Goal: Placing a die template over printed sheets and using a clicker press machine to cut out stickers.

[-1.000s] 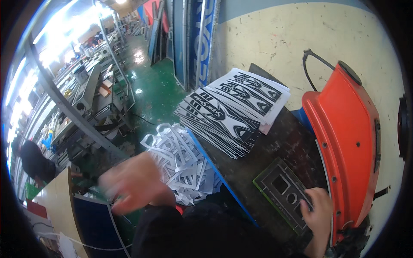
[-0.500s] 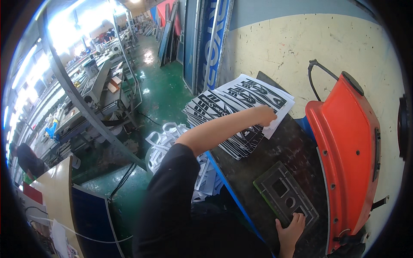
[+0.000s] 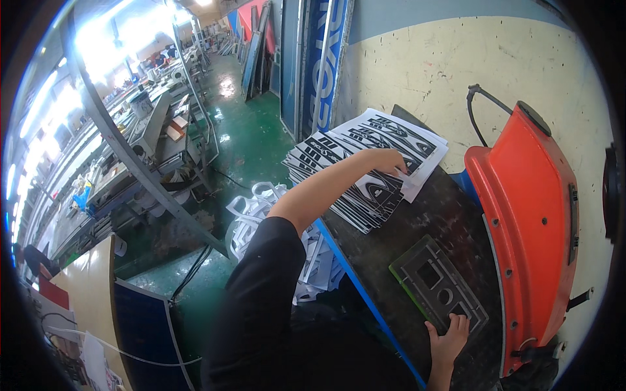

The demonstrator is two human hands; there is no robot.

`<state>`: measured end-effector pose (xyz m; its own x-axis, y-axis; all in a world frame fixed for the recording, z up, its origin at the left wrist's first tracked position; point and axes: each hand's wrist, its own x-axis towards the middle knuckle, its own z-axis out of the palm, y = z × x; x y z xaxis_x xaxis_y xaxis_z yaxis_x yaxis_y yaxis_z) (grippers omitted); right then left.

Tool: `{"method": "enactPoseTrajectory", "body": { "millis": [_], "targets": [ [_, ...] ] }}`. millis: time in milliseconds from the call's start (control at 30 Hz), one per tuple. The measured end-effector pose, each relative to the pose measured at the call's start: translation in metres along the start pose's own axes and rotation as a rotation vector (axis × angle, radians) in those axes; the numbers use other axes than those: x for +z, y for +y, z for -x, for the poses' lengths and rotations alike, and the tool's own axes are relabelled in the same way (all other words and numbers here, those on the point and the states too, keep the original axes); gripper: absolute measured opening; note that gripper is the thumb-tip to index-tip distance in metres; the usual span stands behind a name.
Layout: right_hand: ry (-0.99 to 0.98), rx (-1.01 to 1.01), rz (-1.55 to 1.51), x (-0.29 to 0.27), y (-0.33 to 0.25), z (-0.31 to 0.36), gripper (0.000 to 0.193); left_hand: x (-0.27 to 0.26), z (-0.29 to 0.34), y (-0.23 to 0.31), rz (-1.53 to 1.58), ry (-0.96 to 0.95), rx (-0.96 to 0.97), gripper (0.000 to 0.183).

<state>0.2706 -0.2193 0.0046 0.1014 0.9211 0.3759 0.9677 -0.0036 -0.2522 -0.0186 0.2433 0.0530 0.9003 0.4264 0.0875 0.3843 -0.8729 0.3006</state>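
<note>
My left hand (image 3: pixel 391 161) reaches over a fanned stack of white sheets printed in black (image 3: pixel 375 195). Its fingers are bent down and close together at the sheets, seemingly pinching one near its edge; the fingertips show only in part. On the dark work table (image 3: pixel 424 215) lies a flat black plate with cut-out openings and a green edge (image 3: pixel 424 280). My right hand (image 3: pixel 448 339) is at the plate's near end, fingertips on its rim and thumb apart, holding nothing.
A big red machine housing (image 3: pixel 535 228) borders the table on the right, by a pale wall. White scrap cut-outs (image 3: pixel 316 267) are heaped beside the table's blue edge. A slanting metal post (image 3: pixel 130 156) and a wooden-topped desk (image 3: pixel 85 287) stand left. Framed panels (image 3: pixel 319 72) lean behind.
My left hand has moved slightly left and its fingers now point down at the sheets. My right hand stays at the plate. The whole view has shifted a little.
</note>
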Motion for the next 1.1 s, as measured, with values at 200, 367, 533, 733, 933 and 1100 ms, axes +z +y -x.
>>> {"method": "enactPoseTrajectory", "body": {
  "millis": [200, 367, 533, 733, 933, 1100],
  "targets": [
    [0.075, 0.012, -0.027, -0.002, 0.001, 0.003, 0.064, -0.011, 0.014, 0.0, 0.021, -0.004, -0.092, 0.043],
    [0.253, 0.045, -0.232, -0.012, 0.009, 0.003, 0.057, -0.014, 0.011, -0.004, -0.029, -0.057, -0.139, 0.056],
    [0.442, 0.22, -0.675, -0.039, 0.014, 0.01, 0.058, -0.026, 0.008, -0.008, -0.003, -0.129, -0.124, 0.057],
    [0.87, 0.323, -0.927, -0.049, 0.041, 0.045, 0.07, -0.017, 0.003, -0.029, -0.009, -0.087, 0.097, 0.058],
    [0.942, 0.195, -1.034, -0.057, 0.068, 0.066, 0.079, -0.028, 0.026, -0.034, -0.023, 0.044, -0.008, 0.035],
    [1.019, 0.191, -0.941, -0.07, 0.076, 0.084, 0.079, -0.042, 0.013, -0.001, -0.01, 0.248, -0.22, 0.023]
  ]
}}
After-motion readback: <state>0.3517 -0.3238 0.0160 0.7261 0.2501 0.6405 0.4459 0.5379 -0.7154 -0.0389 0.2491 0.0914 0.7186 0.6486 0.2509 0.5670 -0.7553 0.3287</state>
